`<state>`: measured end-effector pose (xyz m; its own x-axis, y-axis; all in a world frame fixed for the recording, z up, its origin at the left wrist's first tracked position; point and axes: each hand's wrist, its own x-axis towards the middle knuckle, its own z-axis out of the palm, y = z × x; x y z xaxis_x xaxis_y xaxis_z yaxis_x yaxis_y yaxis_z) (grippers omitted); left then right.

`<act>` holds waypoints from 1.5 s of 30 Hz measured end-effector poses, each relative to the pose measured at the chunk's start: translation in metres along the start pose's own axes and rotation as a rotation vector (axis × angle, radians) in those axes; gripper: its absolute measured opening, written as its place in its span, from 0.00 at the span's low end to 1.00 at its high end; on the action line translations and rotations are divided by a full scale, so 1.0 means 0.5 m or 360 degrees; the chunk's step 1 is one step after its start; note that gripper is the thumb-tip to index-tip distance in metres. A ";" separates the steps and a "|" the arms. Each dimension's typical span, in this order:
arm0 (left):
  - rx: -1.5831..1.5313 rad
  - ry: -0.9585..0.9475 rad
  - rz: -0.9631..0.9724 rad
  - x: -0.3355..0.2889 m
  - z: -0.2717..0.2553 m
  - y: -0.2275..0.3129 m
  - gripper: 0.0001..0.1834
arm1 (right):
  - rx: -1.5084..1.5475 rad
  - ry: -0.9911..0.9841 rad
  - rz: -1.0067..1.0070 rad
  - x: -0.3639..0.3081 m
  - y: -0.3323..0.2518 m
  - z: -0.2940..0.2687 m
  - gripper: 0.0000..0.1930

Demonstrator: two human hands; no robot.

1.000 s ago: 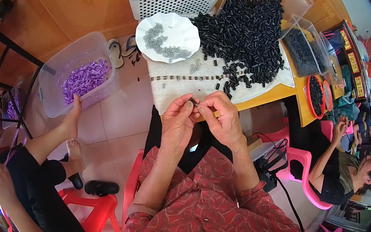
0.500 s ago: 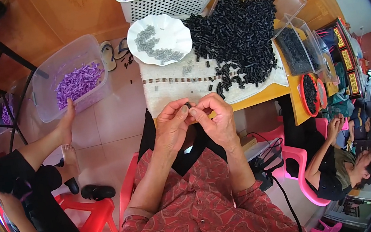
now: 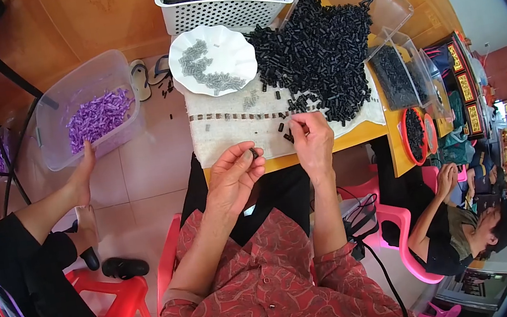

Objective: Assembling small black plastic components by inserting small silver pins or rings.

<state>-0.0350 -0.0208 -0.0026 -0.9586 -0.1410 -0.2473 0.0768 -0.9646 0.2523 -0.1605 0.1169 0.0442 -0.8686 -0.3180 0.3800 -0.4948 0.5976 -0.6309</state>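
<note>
Between thumb and fingers, my left hand point(image 3: 230, 178) pinches a small black cylindrical piece point(image 3: 254, 153) just off the table's front edge. My right hand point(image 3: 315, 146) reaches over the white cloth point(image 3: 218, 140), its thumb and forefinger pinched together beside a few loose black pieces point(image 3: 281, 127); what is between the fingertips, if anything, is too small to make out. Beyond it spreads a big heap of short black cylinders point(image 3: 323, 51). A white scalloped plate point(image 3: 241, 47) with small clear pieces point(image 3: 212, 73) stands to the heap's left.
Behind the plate is a white perforated basket point(image 3: 226, 13) of black pieces. Clear boxes point(image 3: 394, 77) and a red tray point(image 3: 405, 137) stand at right. A bin of purple pieces point(image 3: 99, 118) sits on the floor at left. Other people sit on both sides.
My hands have come apart. The right one has moved right and slightly up to the loose pieces, while the left stays near the table edge with a black piece. The view has shifted slightly.
</note>
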 end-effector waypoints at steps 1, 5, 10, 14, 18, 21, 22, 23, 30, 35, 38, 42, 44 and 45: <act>0.0002 0.0003 -0.0014 0.000 0.000 -0.001 0.10 | -0.0170 0.0008 -0.0026 0.009 0.011 0.005 0.02; -0.0006 -0.0024 -0.0010 0.000 -0.005 -0.003 0.11 | -0.0482 -0.0062 -0.0048 0.027 0.026 0.019 0.04; 0.0024 -0.0051 -0.0017 0.001 -0.009 -0.005 0.11 | -0.0563 -0.0179 -0.0078 0.037 0.023 0.030 0.04; 0.0029 -0.0054 0.0000 0.000 -0.007 -0.005 0.11 | -0.0451 -0.0232 -0.0063 0.036 0.025 0.028 0.05; 0.0015 -0.0036 0.0012 -0.001 -0.002 -0.003 0.12 | 0.0109 -0.0214 0.0186 0.014 0.009 0.018 0.04; -0.0011 -0.0033 0.0043 -0.002 -0.004 -0.004 0.12 | 0.0641 -0.0240 0.0417 -0.018 -0.021 0.009 0.04; -0.0021 -0.0050 0.0056 -0.001 -0.004 -0.005 0.12 | 0.0789 -0.0258 0.0458 -0.025 -0.039 0.001 0.05; -0.0016 -0.0044 0.0051 -0.001 -0.004 -0.005 0.12 | 0.0939 -0.0276 0.0500 -0.033 -0.050 -0.004 0.05; -0.0060 -0.0089 0.0128 0.001 -0.006 -0.011 0.12 | 0.1109 -0.0386 0.0552 -0.075 -0.081 -0.018 0.06; -0.0068 -0.0082 0.0155 -0.003 -0.003 -0.012 0.12 | 0.1129 -0.0410 0.0523 -0.089 -0.097 -0.014 0.06; -0.0074 -0.0091 0.0174 -0.005 0.000 -0.013 0.12 | 0.1098 -0.0429 0.0497 -0.092 -0.106 -0.012 0.06; -0.0046 -0.0066 0.0180 -0.005 -0.002 -0.013 0.11 | 0.1142 -0.0416 0.0466 -0.096 -0.105 -0.003 0.06; -0.0034 -0.0054 0.0181 -0.006 -0.001 -0.013 0.11 | 0.1123 -0.0419 0.0449 -0.097 -0.104 0.000 0.06; -0.0030 -0.0055 0.0181 -0.005 -0.003 -0.014 0.11 | 0.1103 -0.0422 0.0431 -0.097 -0.104 0.001 0.06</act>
<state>-0.0326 -0.0138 -0.0051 -0.9522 -0.2425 -0.1855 0.1906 -0.9468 0.2594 -0.0925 0.1007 0.0582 -0.8954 -0.4439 0.0343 -0.0934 0.1121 -0.9893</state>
